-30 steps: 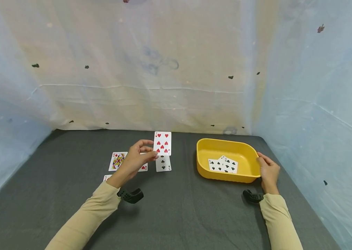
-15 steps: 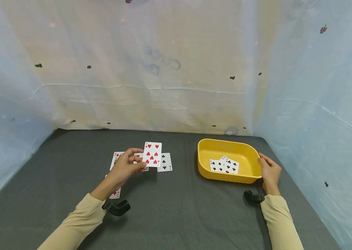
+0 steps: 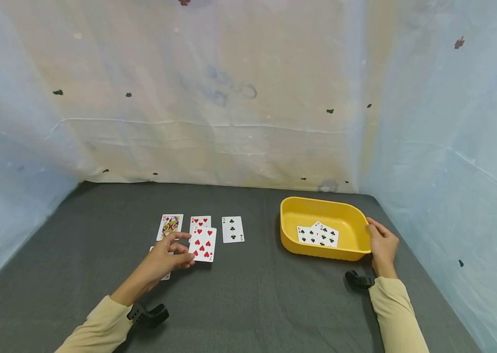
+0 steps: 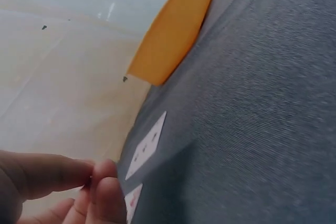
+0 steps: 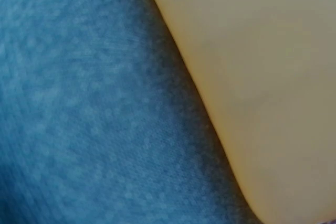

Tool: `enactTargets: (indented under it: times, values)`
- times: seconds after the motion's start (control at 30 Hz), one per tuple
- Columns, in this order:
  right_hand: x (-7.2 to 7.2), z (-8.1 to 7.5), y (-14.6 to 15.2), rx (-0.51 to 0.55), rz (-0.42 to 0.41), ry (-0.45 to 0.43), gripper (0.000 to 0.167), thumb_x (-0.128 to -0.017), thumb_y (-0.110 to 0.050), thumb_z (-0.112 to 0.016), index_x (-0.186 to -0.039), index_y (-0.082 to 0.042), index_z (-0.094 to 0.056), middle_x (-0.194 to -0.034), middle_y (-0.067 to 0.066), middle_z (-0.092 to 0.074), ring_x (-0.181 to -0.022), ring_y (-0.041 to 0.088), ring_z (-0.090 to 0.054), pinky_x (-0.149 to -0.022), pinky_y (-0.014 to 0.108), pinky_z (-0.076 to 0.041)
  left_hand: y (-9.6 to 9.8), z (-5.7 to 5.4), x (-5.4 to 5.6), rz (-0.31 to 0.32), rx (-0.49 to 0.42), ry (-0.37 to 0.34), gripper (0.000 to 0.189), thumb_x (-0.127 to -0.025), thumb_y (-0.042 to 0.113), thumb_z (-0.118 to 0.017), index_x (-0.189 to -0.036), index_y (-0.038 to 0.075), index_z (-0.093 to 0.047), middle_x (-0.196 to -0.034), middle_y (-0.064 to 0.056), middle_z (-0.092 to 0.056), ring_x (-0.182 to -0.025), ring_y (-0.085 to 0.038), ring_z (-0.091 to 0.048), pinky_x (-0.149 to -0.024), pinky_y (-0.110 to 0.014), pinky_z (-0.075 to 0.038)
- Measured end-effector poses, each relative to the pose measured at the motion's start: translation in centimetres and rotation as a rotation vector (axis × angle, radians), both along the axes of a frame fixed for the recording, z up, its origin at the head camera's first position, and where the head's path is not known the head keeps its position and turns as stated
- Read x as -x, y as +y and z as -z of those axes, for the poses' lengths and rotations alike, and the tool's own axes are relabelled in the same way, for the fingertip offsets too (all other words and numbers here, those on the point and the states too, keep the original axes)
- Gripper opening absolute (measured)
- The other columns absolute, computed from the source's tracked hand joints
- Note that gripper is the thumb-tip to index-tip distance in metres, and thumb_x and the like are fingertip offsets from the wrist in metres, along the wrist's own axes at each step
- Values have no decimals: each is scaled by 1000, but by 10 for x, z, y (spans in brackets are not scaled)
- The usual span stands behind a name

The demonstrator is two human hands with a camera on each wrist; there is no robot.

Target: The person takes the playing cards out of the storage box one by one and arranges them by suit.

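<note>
My left hand [image 3: 160, 262] pinches the seven of hearts [image 3: 204, 245] by its left edge, over the near part of an eight of hearts [image 3: 200, 221]. In the left wrist view the thumb and fingers [image 4: 105, 195] meet at their tips. Behind the hand lies a face card of diamonds [image 3: 170, 226]; a further card under the hand is mostly hidden. To the right rests a three of clubs [image 3: 233, 229]. My right hand [image 3: 383, 246] grips the right end of a yellow tray [image 3: 312, 251]; the right wrist view has only the tray's wall [image 5: 273, 103] and cloth.
Inside the tray are a spade card [image 3: 307, 235], a club card [image 3: 330, 236] and part of another card [image 3: 317, 224] behind them. Dark grey cloth [image 3: 239, 304] covers the table. A pale sheet [image 3: 231, 98] hangs along the back and sides.
My left hand has carried the seven of hearts left and toward me, from over the three of clubs to in front of the eight of hearts. The right hand stays on the tray.
</note>
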State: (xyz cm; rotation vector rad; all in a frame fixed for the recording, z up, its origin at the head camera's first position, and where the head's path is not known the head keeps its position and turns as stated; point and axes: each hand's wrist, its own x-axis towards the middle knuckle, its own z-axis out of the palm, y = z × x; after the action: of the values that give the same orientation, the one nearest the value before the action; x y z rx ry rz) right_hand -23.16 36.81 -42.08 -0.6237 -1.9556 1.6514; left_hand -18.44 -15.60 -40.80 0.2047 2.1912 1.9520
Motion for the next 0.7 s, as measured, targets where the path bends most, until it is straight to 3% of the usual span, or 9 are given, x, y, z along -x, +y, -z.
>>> enactTargets:
  times: [0.33,0.7]
  values:
    - [0,1,0,-7,3,6,35,-93,-19,-62,-125,-5,-66,-106,-5,-64,-79,5,-61,-62,14,-50,-1,11,-11,-30,56,-45,54,-84,-12,-67,-129,-14,-38,-80,-13,-60,-72,-25,-67,-65,-35,-56]
    - [0,0,-1,-23,7,5,36,-94,-20,-61,-125,-4,-65,-111,-1,-64,-82,4,-60,-65,13,-50,-4,12,-16,-78,234,22,49,-80,-6,-71,-121,-12,-45,-69,-8,-63,-61,-22,-65,-55,-32,-54]
